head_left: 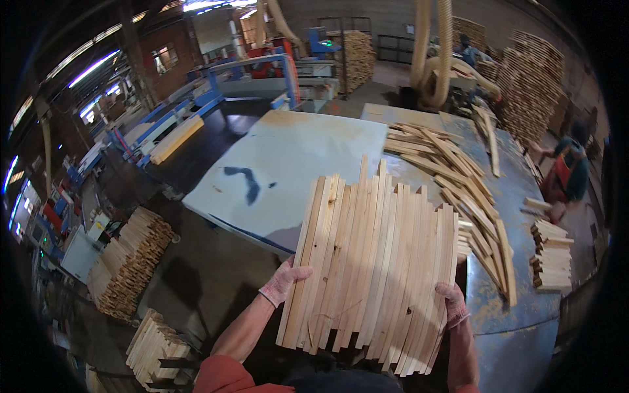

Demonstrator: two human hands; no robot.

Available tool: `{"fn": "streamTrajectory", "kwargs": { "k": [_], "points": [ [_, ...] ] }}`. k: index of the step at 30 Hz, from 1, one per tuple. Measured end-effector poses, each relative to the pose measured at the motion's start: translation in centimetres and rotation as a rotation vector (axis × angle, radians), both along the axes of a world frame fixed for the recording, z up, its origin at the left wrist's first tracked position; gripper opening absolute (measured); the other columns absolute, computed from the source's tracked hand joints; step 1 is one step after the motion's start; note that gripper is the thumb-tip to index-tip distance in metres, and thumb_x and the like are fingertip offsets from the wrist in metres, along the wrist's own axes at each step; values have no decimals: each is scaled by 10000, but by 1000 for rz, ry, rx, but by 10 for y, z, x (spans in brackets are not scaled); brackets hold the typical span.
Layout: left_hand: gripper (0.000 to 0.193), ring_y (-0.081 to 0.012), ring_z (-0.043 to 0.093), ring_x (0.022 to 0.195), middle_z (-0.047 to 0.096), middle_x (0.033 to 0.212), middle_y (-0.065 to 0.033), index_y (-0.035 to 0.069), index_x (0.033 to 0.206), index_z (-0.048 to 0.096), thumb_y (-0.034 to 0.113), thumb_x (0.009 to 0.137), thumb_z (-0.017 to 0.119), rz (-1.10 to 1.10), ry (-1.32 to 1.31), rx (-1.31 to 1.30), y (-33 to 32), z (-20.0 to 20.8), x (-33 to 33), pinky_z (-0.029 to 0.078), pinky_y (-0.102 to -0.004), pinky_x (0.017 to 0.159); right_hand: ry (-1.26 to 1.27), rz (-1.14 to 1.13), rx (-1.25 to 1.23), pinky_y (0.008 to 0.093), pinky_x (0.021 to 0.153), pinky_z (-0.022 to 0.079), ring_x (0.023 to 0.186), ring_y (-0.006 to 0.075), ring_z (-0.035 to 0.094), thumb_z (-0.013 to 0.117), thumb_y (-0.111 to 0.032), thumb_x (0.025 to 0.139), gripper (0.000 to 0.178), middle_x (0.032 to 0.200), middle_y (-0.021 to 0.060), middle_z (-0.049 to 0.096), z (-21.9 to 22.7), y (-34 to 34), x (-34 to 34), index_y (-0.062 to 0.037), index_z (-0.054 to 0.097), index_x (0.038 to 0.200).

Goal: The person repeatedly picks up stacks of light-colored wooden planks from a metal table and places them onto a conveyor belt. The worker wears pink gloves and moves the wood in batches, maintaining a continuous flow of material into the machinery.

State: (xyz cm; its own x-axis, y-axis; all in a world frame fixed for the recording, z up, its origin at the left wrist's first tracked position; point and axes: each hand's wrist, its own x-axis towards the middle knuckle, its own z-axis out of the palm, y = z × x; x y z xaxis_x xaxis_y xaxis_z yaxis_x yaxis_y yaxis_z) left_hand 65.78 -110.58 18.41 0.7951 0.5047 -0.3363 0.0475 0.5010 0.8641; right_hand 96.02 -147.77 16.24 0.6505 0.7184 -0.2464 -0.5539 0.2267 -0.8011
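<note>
A wide bundle of pale wooden strips [367, 262] is held in front of me, squeezed side by side between my two gloved hands. My left hand [286, 280] grips its left edge, the thumb lying over the outermost strip. My right hand [452, 302] clasps the right edge lower down, with fingers partly hidden behind the wood. The strip ends are uneven, and a few stick out at the far side. Beyond the bundle lies a whitish tabletop [308, 150] with a dark blue worn patch.
Loose wooden strips [458, 170] lie scattered on the blue-grey metal table [517, 327] at right, near a small stack [550, 262]. Wood piles [131, 262] stand on the floor at left. A person [567, 167] is at the far right. Blue-framed machinery [249, 72] stands behind.
</note>
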Motion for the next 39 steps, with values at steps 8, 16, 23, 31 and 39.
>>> {"fn": "streamTrajectory", "kwargs": {
  "k": [8,16,23,31,39],
  "points": [
    [713,-286,695,1137,668,1306,-198,-55,1470,486,217,896,809,18,335,85,249,-12,-73,573,-447,1014,56,93,-99,395,700,587,808,259,689,695,-8,875,377,930,93,696,-52,224,-52,32,634,1245],
    [842,-316,665,1196,653,1360,-193,1,1531,469,382,879,840,-94,193,287,402,-38,-64,536,-442,1038,96,-92,-212,356,637,579,695,249,677,679,6,850,186,853,114,699,-82,350,-53,51,666,1031],
    [1259,-432,532,1412,537,1525,-295,0,1627,358,812,752,758,-302,893,1024,561,-45,-40,448,-499,1148,-139,-7,-183,287,629,318,628,104,362,566,-96,941,304,706,-47,375,-140,486,-49,-120,396,690],
    [1152,-419,603,1297,584,1435,-260,99,1645,324,794,806,696,-205,943,1210,730,-17,-29,493,-517,1079,-28,-62,-213,252,614,333,671,83,382,597,-27,893,286,741,-58,377,-83,693,-107,-150,431,695],
    [968,-435,455,1433,376,1612,-245,79,1648,313,711,957,555,-106,1102,1440,906,-39,-92,409,-543,1143,60,-128,-232,326,697,563,792,188,667,711,-31,899,194,913,55,677,-76,930,-174,-57,634,1076]
  ]
}}
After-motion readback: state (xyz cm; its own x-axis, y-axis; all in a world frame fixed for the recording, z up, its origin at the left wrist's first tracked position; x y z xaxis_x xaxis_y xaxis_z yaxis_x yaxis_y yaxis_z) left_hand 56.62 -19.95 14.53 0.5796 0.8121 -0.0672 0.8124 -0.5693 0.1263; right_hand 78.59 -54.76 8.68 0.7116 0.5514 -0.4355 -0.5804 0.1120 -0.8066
